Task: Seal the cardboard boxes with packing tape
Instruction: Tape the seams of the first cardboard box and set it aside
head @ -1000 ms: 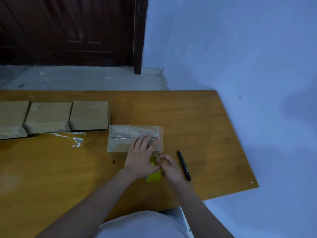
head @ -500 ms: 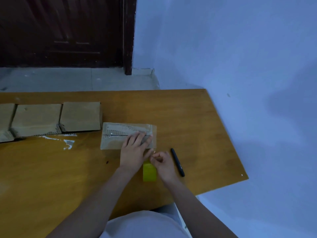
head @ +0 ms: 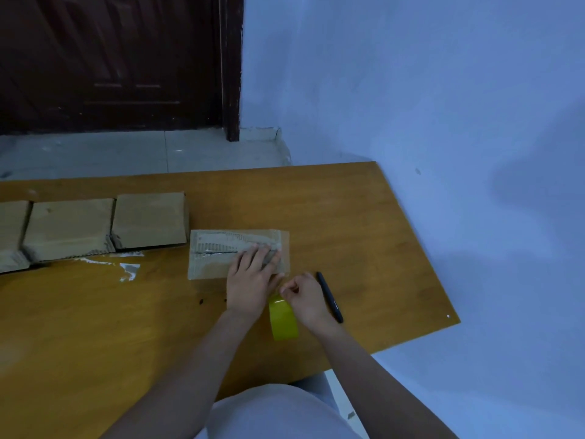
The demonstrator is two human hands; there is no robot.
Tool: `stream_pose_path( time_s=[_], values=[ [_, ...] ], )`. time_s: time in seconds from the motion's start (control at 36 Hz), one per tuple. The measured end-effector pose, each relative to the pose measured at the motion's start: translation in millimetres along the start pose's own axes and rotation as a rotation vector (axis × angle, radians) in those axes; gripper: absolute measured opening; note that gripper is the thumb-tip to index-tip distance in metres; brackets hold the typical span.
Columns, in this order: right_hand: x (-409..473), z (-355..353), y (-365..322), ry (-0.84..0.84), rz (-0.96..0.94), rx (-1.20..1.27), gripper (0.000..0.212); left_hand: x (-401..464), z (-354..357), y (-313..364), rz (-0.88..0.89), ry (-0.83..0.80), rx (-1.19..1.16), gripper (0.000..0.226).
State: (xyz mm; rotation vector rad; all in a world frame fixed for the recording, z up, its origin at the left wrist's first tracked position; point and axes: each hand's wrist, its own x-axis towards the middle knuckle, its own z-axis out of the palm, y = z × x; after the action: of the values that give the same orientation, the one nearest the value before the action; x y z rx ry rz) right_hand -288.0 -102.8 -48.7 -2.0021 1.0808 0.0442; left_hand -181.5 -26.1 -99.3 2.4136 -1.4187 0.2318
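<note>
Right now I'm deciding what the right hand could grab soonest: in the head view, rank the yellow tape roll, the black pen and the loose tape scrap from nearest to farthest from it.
1. Yellow tape roll: right against the right hand, on its left side.
2. Black pen: on the table just right of that hand.
3. Loose tape scrap: far left, in front of the row of boxes.

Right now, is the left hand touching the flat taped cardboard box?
Touching. The head view shows the left hand lying flat, fingers straight, on top of the flat taped cardboard box, with no gap visible.
</note>
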Motion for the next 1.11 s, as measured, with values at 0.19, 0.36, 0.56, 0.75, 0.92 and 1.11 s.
stream_pose_path(
  time_s=[0.19, 0.36, 0.56, 0.75, 0.92, 1.11],
  values=[
    [-4.1, -1.4, -5.0, 0.011, -0.096, -0.163, 0.017, 0.2, -1.7, 2.8, -0.021, 0.015, -0.007, 0.046],
    [-7.7, -2.0, -13.7, -0.037, -0.190, -0.361, 0.018, -0.3, -4.9, 3.5, -0.033, -0.032, -0.015, 0.039],
    [-41.9, 2.5, 29.5, 0.001, -0.083, -0.280, 0.040, 21.2, -10.4, 0.4, -0.106, -0.181, -0.096, 0.050],
    [-29.7, -28.2, 42.5, 0.155, 0.031, -0.103, 0.015, 16.5, -10.9, -3.3, -0.036, -0.130, -0.043, 0.060],
    [-18.4, -30.8, 49.5, 0.215, 0.030, -0.034, 0.009, 10.8, -14.9, -14.2, 0.028, -0.064, -0.084, 0.078],
    [-3.9, -38.2, 47.3, 0.240, 0.045, 0.050, 0.012, 30.0, -37.8, -19.4, 0.000, -0.209, -0.165, 0.070]
  ],
)
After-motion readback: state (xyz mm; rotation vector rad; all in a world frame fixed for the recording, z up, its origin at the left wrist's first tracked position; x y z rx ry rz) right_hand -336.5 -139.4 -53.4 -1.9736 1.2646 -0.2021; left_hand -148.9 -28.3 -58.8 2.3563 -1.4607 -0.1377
